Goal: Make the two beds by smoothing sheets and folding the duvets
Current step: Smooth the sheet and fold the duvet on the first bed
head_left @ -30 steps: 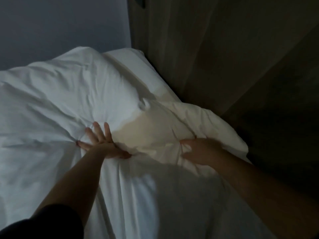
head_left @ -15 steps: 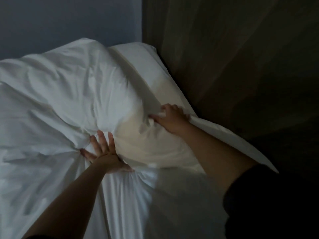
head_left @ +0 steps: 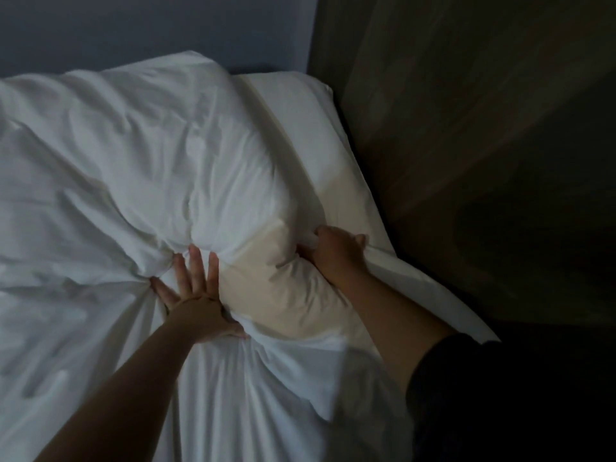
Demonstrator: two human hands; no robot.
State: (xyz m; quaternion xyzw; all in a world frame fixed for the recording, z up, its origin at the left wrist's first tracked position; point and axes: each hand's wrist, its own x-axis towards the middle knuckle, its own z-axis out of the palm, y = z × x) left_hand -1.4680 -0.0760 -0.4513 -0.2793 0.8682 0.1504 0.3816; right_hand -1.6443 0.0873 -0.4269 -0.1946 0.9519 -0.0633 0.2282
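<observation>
A bulky white duvet (head_left: 133, 168) lies bunched over the bed in dim light, folded into a thick roll across the middle. My left hand (head_left: 193, 291) presses flat on it with fingers spread, just below the roll. My right hand (head_left: 333, 251) grips a fold of the duvet near the bed's right side, fingers curled into the fabric. A white pillow or sheet edge (head_left: 310, 128) shows beyond the roll on the right. The near sheet (head_left: 253, 405) is wrinkled below my hands.
A dark wooden panel (head_left: 466, 128) runs close along the bed's right side. A grey-blue wall (head_left: 150, 28) stands behind the bed's far end. Dark floor (head_left: 550, 378) lies at the lower right.
My right hand moved up from the duvet's near corner to the fold further along and took hold of it. The left hand stayed pressed in place. The roll has been pushed farther up.
</observation>
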